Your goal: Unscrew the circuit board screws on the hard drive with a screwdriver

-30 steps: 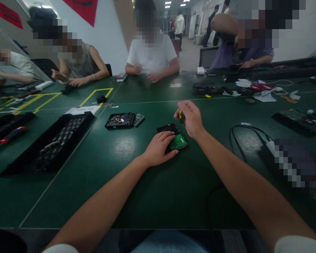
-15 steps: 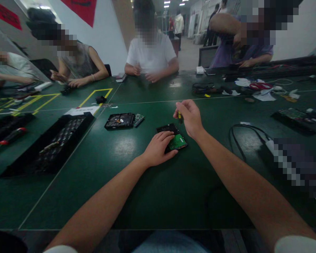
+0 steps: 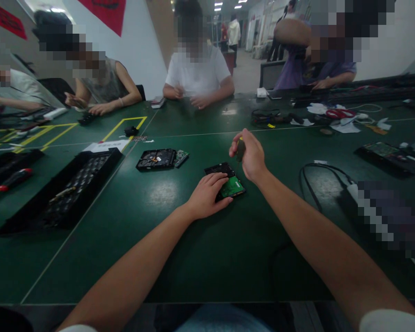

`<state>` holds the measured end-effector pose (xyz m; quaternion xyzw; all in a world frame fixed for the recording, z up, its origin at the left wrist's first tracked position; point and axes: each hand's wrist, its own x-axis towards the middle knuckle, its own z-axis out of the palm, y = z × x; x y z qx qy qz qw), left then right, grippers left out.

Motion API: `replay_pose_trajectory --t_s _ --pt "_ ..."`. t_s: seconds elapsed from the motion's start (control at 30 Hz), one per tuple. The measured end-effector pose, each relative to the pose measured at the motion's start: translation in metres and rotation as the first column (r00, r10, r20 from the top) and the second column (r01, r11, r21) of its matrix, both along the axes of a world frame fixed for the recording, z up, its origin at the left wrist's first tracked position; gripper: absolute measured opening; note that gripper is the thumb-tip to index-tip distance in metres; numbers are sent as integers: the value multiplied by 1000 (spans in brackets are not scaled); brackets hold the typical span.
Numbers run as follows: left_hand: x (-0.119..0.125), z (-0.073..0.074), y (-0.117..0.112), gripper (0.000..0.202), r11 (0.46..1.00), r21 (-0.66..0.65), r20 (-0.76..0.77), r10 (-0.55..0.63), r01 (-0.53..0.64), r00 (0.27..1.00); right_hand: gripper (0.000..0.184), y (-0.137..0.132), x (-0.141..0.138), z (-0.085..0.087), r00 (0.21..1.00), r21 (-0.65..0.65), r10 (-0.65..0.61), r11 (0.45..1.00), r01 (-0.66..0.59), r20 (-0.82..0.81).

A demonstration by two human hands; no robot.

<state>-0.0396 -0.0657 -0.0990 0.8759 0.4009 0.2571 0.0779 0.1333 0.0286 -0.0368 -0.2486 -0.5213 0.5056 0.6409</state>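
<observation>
A hard drive [image 3: 235,185], black with a green circuit board facing up, lies on the green table. My left hand [image 3: 209,196] grips its left side, with the fingers over the top and the thumb along the near edge. Above the drive's far right corner, my right hand [image 3: 251,154] is closed around a small screwdriver [image 3: 241,150] with a yellow and dark handle. Its tip is blurred and cannot be made out. Farther left lies another hard drive [image 3: 155,159], with a loose circuit board [image 3: 181,158] against its right side.
A long black tray [image 3: 31,210] stands at left, near a red-and-black screwdriver [image 3: 15,180]. To the right are a black cable [image 3: 301,177] and a device with a circuit board [image 3: 390,157]. Cables and scraps [image 3: 344,119] lie farther back. Several people sit across the table.
My right hand has turned slightly around the screwdriver, so its handle points differently. My left hand and the hard drive stay put; the view shifts a little.
</observation>
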Motion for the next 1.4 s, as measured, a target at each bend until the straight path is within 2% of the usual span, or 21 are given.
replay_pose_trajectory --t_s 0.2,0.57,0.83,1.1,1.4 --pt "1 1 -1 62 1000 -10 3 8 -8 1000 43 -4 0 0 999 7 -32 999 32 28" --pt "1 1 0 62 1000 -3 2 -3 3 1000 50 2 1 -1 1000 -14 10 1000 -10 -1" --pt "1 1 0 62 1000 -1 5 2 -2 1000 36 -1 1 -2 1000 3 -12 1000 12 -14" --pt "0 1 0 63 1000 -12 1 3 -3 1000 42 -2 4 2 998 46 23 999 -25 56" --pt "1 2 -1 62 1000 -19 10 6 -5 1000 38 -5 2 3 993 7 -38 999 38 113"
